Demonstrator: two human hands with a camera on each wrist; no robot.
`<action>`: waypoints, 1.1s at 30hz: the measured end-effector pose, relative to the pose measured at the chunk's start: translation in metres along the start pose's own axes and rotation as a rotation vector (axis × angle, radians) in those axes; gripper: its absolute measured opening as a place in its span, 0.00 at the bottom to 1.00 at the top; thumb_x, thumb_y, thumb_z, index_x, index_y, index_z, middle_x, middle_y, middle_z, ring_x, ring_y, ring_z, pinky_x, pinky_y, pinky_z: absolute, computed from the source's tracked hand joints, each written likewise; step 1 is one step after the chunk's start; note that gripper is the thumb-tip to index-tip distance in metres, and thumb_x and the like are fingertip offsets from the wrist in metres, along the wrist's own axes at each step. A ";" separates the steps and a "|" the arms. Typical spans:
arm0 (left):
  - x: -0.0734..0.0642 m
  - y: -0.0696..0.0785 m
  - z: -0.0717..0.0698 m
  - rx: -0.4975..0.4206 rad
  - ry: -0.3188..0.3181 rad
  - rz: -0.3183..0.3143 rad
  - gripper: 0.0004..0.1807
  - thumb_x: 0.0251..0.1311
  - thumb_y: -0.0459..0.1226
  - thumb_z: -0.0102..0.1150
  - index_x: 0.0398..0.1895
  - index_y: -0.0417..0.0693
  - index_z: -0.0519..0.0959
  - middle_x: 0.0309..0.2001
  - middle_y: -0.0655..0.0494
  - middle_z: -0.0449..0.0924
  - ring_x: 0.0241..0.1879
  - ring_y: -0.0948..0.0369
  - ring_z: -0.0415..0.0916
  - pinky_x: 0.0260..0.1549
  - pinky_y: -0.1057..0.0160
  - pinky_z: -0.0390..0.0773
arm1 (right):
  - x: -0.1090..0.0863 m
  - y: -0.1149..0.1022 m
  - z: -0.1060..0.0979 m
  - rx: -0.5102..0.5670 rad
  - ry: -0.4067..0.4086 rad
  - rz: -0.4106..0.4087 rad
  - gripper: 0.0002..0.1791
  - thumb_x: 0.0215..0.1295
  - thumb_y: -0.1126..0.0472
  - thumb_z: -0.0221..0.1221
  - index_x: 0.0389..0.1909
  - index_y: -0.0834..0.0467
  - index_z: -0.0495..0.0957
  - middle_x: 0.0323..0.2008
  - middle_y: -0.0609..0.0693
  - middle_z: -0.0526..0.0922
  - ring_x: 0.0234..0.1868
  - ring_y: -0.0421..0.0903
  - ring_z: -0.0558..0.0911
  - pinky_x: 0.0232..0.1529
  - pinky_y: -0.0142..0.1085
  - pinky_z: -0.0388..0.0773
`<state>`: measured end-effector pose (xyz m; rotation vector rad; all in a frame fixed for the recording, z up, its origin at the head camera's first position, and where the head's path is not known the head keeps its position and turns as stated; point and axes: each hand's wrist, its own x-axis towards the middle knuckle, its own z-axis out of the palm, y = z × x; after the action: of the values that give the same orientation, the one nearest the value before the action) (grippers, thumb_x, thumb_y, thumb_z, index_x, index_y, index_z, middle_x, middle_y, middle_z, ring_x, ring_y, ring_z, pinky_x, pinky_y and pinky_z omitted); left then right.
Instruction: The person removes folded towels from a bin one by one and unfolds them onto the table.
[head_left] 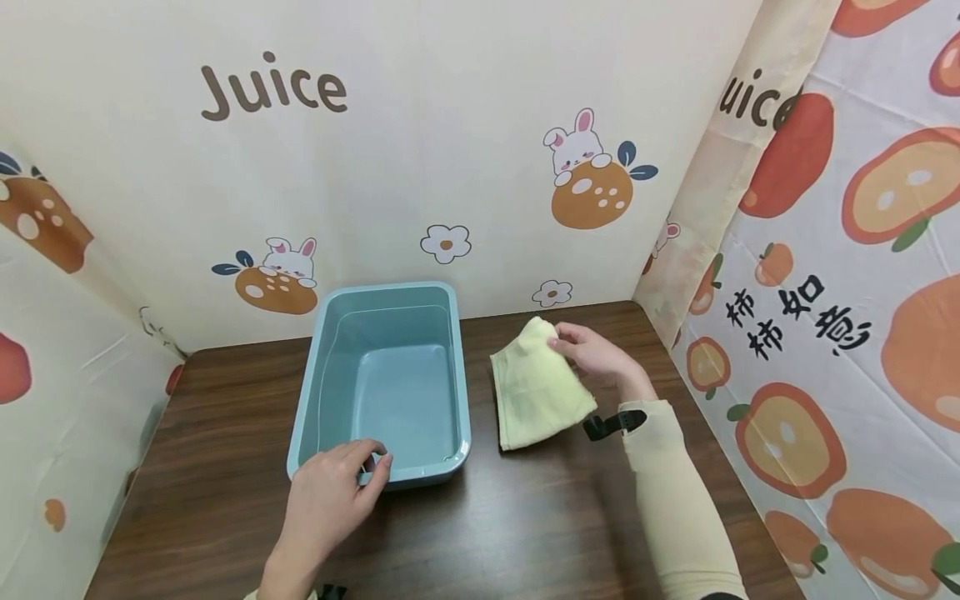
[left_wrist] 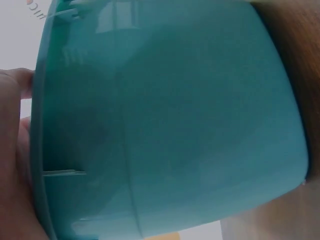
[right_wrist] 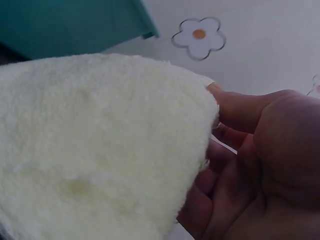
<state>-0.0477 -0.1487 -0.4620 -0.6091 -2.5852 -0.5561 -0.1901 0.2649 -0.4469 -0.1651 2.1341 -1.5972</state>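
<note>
A blue-green plastic basin (head_left: 408, 392) stands on the table, its near rim toward me. My left hand (head_left: 333, 492) grips that near rim at its left part, fingers curled over it. The left wrist view shows the basin's outer wall (left_wrist: 175, 115) close up, with the hand (left_wrist: 15, 150) at the rim. To the right of the basin, a pale yellow towel (head_left: 536, 387) is pinched at its far right corner by my right hand (head_left: 592, 350). In the right wrist view, thumb and fingers (right_wrist: 240, 107) hold the edge of the fluffy towel (right_wrist: 100, 145).
The dark wood table (head_left: 495, 533) ends at a back wall covering (head_left: 480, 150) with rabbit and flower prints. A fruit-patterned sheet (head_left: 840, 350) hangs along the right side, and another patterned sheet (head_left: 67, 417) borders the left.
</note>
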 end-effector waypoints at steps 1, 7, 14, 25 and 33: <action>0.001 0.001 -0.001 -0.008 -0.021 -0.015 0.05 0.59 0.45 0.64 0.28 0.58 0.83 0.21 0.72 0.73 0.17 0.73 0.64 0.16 0.70 0.65 | 0.000 0.007 0.000 0.013 0.007 0.013 0.12 0.80 0.56 0.47 0.48 0.62 0.69 0.36 0.55 0.77 0.33 0.49 0.82 0.32 0.44 0.81; 0.005 0.002 -0.009 -0.035 -0.176 -0.115 0.04 0.61 0.45 0.66 0.34 0.59 0.83 0.23 0.75 0.73 0.19 0.75 0.66 0.17 0.70 0.66 | -0.003 0.046 -0.005 0.025 0.112 0.072 0.14 0.79 0.54 0.48 0.48 0.62 0.71 0.38 0.53 0.77 0.37 0.47 0.79 0.37 0.42 0.78; 0.012 0.009 -0.013 -0.053 -0.222 -0.117 0.09 0.60 0.49 0.67 0.38 0.59 0.83 0.28 0.72 0.77 0.23 0.72 0.71 0.23 0.66 0.72 | -0.010 0.077 -0.013 0.063 0.191 0.175 0.22 0.80 0.50 0.45 0.52 0.66 0.70 0.45 0.59 0.75 0.45 0.52 0.78 0.43 0.43 0.79; 0.021 0.035 -0.002 -0.216 -0.095 0.027 0.11 0.60 0.50 0.67 0.41 0.57 0.82 0.36 0.67 0.80 0.34 0.68 0.75 0.30 0.65 0.77 | -0.029 0.108 -0.016 0.130 0.238 0.283 0.53 0.68 0.24 0.30 0.78 0.63 0.46 0.74 0.67 0.54 0.72 0.66 0.60 0.61 0.57 0.69; 0.036 0.063 0.015 -0.318 -0.046 0.107 0.08 0.61 0.44 0.67 0.40 0.54 0.83 0.36 0.64 0.81 0.34 0.66 0.76 0.33 0.63 0.78 | -0.048 0.128 -0.012 0.209 0.293 0.301 0.55 0.66 0.23 0.24 0.78 0.63 0.46 0.72 0.72 0.56 0.69 0.67 0.64 0.56 0.52 0.73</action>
<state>-0.0501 -0.0785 -0.4394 -0.8666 -2.5056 -0.9363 -0.1296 0.3330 -0.5491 0.4618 2.0556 -1.7272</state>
